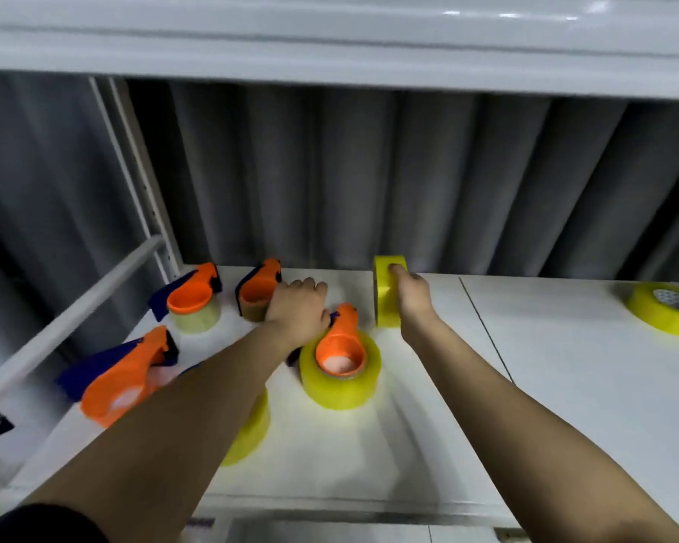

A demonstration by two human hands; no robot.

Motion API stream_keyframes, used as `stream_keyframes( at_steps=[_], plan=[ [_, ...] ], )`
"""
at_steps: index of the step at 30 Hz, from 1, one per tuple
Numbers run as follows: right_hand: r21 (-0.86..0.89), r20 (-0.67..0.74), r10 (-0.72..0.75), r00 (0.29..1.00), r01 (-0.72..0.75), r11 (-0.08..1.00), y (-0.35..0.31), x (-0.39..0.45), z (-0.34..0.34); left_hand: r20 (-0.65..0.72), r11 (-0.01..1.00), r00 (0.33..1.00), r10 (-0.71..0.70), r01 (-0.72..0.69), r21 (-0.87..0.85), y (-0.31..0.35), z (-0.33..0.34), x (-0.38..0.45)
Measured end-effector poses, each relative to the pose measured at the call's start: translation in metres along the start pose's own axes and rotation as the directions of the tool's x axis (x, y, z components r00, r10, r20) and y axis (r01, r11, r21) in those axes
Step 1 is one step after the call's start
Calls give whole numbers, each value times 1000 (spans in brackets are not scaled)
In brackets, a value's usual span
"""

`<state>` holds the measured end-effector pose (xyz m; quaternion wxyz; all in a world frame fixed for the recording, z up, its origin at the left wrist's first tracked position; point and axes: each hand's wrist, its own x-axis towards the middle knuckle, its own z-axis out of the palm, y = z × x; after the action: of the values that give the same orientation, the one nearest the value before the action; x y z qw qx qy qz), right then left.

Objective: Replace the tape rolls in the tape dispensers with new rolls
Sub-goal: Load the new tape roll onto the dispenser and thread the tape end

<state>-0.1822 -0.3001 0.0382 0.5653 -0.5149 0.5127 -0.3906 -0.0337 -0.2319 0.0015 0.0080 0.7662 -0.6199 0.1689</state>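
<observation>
Several orange-and-blue tape dispensers lie on the white shelf [545, 386]. One near the middle holds a thick yellow roll [340, 372]. A back dispenser [257, 293] carries a thin brown roll, and my left hand [296, 311] lies over its right side with fingers curled; whether it grips is unclear. Another back dispenser [195, 299] holds a pale roll. At the front left lies a dispenser [122, 376]. My right hand [410, 295] holds an upright yellow tape roll [387, 293] standing on its edge at the back. A yellow roll [251, 429] is partly hidden under my left forearm.
Another yellow roll [669, 309] lies flat at the far right. A grey rail [67, 319] slants along the shelf's left side. A corrugated grey wall [408, 182] closes the back, and an upper shelf [330, 45] hangs overhead.
</observation>
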Motion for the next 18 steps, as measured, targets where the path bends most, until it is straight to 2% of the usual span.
stream_keyframes(
  at_steps=[9, 13, 18],
  plan=[
    [-29, -135, -129, 982, 126, 992, 11, -44, 63, 45, 991, 999, -25, 31, -134, -79, 5, -32],
    [-13, -123, -167, 978, 167, 986, 16, -55, 67, 62, 987, 995, -76, 84, -134, -89, 3, -43],
    [-25, -62, -198, 978, 197, 980, 23, -72, 68, 19, 968, 982, -187, 187, -169, -105, 7, -68]
  ],
)
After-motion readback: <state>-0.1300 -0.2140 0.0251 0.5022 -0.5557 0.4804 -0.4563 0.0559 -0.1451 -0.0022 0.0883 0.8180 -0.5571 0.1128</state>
